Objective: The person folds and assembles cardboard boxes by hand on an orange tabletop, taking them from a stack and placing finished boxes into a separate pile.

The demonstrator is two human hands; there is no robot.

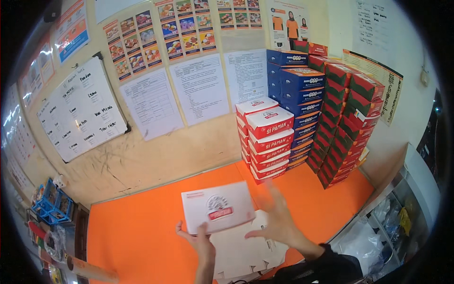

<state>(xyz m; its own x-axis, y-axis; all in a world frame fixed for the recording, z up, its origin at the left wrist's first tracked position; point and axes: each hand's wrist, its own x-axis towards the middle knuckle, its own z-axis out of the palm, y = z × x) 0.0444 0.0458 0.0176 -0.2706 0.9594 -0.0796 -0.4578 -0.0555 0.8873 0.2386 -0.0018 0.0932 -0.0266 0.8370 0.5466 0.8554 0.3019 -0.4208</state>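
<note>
A closed white food box [196,211] with a round dark print and a red label is held up over the orange table. My left hand [201,241] grips it at the lower left edge, thumb on the top face. Beside the box's right end is my right hand [279,222], fingers spread and slightly blurred, with nothing in it. Beneath both hands lie flat, unfolded white cardboard box blanks [236,253], partly covered by the held box and my right hand.
On the orange tabletop [137,227], tall stacks of red-and-white boxes [269,124], blue boxes [309,97] and red-and-dark-green boxes [341,123] stand back right against the wall. A blue plastic basket [53,201] sits far left. Plastic bags [364,244] fill a shelf at right.
</note>
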